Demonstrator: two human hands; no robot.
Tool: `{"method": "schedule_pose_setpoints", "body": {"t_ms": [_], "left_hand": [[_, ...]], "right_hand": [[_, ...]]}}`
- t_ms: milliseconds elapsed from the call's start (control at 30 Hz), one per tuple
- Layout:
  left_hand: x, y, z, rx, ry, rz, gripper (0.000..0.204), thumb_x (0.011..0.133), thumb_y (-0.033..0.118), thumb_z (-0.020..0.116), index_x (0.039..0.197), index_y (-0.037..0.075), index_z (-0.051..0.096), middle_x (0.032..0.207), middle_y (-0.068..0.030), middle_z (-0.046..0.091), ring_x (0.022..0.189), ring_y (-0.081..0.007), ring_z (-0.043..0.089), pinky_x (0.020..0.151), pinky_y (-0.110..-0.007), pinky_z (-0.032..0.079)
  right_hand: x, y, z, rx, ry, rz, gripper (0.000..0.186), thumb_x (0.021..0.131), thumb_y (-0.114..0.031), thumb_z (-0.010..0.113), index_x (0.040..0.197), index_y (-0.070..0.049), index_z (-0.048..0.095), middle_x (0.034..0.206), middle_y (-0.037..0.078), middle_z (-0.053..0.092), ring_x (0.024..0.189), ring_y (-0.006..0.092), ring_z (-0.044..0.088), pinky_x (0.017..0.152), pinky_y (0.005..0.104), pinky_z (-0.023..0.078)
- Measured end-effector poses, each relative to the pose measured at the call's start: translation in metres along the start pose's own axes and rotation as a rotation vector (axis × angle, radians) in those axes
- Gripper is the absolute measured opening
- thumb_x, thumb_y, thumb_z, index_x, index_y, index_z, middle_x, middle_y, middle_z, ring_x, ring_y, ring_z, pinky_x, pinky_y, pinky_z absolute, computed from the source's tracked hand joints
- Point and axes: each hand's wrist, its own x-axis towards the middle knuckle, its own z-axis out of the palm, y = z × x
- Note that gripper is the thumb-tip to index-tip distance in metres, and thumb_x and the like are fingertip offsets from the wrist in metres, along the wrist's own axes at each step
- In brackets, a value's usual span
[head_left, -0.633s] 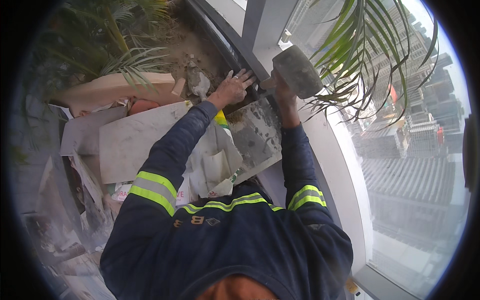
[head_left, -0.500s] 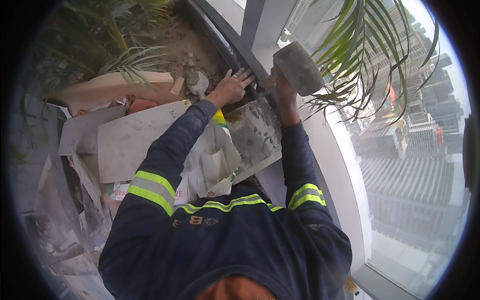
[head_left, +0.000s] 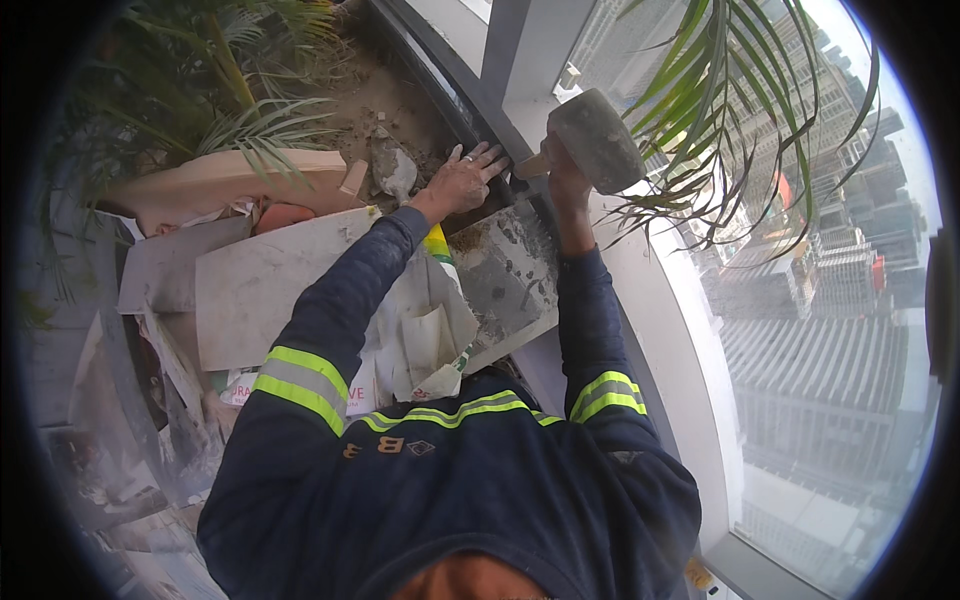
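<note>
My left hand (head_left: pixel 460 184) lies with its fingers stretched out on a dark, narrow edge piece beside the planter soil. A ring shows on one finger. My right hand (head_left: pixel 568 188) is wrapped round the wooden handle of a mallet (head_left: pixel 600 142) with a large, dark, dusty head. The mallet is held up just right of my left hand, by the white window frame. Much of its handle is hidden by my grip. Below my hands rests a grey, mortar-smeared slab (head_left: pixel 508 268). A mortar-caked trowel-like piece (head_left: pixel 395 172) lies left of my left hand.
Flattened cardboard and pale boards (head_left: pixel 270 280) cover the left side. Palm fronds (head_left: pixel 265 130) rise at the upper left, and another frond (head_left: pixel 740 120) hangs at the right. A white window frame (head_left: pixel 670 310) and glass run along my right, with tall buildings outside.
The mallet and my right hand have dipped very slightly and shifted a little left. My left hand stays in nearly the same place on the dark edge.
</note>
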Motion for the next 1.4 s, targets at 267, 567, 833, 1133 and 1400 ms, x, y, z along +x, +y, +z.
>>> {"method": "schedule_pose_setpoints", "body": {"t_ms": [267,567,833,1133,1400], "left_hand": [[0.012,-0.019,-0.019,0.005,-0.119,-0.037,0.068,0.093,0.018,0.052,0.16,0.017,0.036,0.168,-0.006,0.031,0.155,-0.0298,0.028,0.123,-0.061,0.026],[0.033,-0.039,-0.02,-0.003,-0.135,-0.051,0.067,0.092,0.017,0.055,0.157,0.012,0.04,0.167,-0.0085,0.033,0.155,-0.0308,0.028,0.123,-0.058,0.027],[0.027,-0.037,-0.02,-0.053,-0.11,-0.076,0.066,0.091,0.015,0.055,0.156,0.01,0.042,0.165,-0.0102,0.036,0.154,-0.0311,0.029,0.122,-0.06,0.027],[0.036,-0.055,-0.019,0.0,-0.121,-0.044,0.065,0.092,0.016,0.053,0.156,0.014,0.042,0.167,-0.006,0.033,0.156,-0.0269,0.028,0.122,-0.063,0.027],[0.059,-0.1,-0.022,-0.014,-0.108,-0.107,0.064,0.092,0.017,0.056,0.155,0.011,0.043,0.167,-0.0069,0.034,0.156,-0.0263,0.026,0.122,-0.061,0.027]], "right_hand": [[0.018,-0.016,0.009,0.059,-0.042,-0.015,0.012,0.095,-0.002,0.068,0.106,0.0,0.064,0.084,0.003,0.061,0.065,0.0089,0.052,0.056,0.0265,0.042],[0.022,-0.003,0.029,0.002,0.013,-0.083,0.013,0.095,-0.001,0.068,0.108,-0.001,0.065,0.085,0.003,0.063,0.066,0.0101,0.056,0.058,0.0276,0.046],[0.033,-0.003,0.033,-0.23,-0.028,-0.226,0.016,0.094,-0.003,0.07,0.109,0.0,0.065,0.083,0.002,0.063,0.063,0.0109,0.057,0.056,0.0275,0.045],[0.031,0.014,0.044,-0.287,-0.028,-0.21,0.018,0.093,-0.004,0.072,0.109,-0.001,0.065,0.085,0.002,0.063,0.065,0.0097,0.057,0.057,0.027,0.046],[0.06,0.009,0.071,-0.143,-0.012,-0.218,0.012,0.095,-0.003,0.071,0.106,-0.003,0.067,0.082,0.001,0.063,0.065,0.0105,0.057,0.057,0.0276,0.046]]}}
